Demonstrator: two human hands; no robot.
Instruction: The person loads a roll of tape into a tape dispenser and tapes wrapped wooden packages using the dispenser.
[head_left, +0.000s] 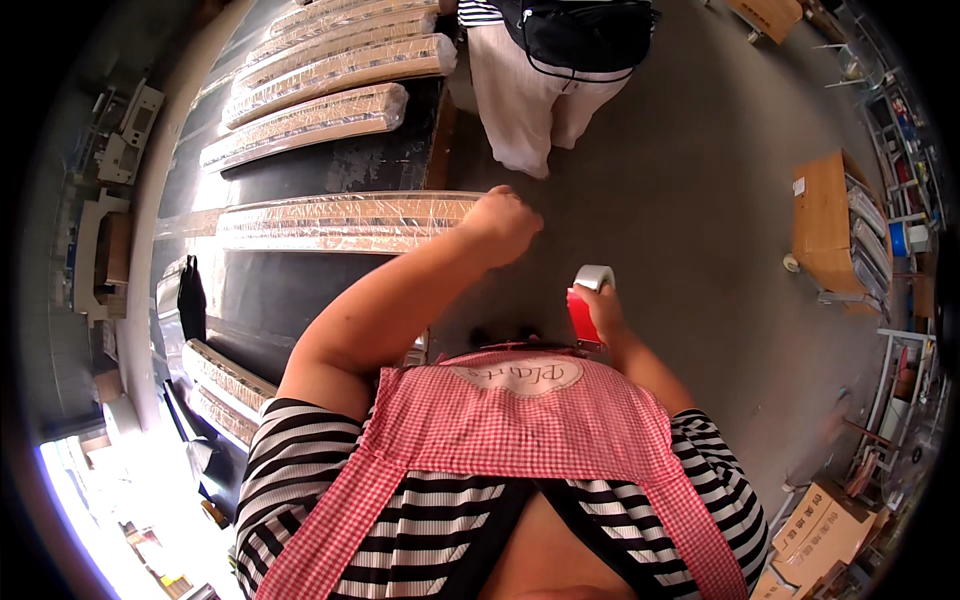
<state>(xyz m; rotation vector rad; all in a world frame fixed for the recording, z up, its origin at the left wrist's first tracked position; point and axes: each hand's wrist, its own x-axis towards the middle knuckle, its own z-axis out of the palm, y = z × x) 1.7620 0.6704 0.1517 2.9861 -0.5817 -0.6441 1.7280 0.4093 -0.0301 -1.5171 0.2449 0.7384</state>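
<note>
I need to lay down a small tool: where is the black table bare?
The black table is bare between the long wrapped package by the left hand and the lower-left wrapped packages. A narrower, scuffed strip lies between that long package and the far row of packages. That row is crowded.

Looks steeply down and forward from head height, very near the checked apron (pixel 520 425), farther from the left hand (pixel 503 228) and right hand (pixel 604 312); takes in the table (pixel 325 168) at left and floor (pixel 700 250) at right.
</note>
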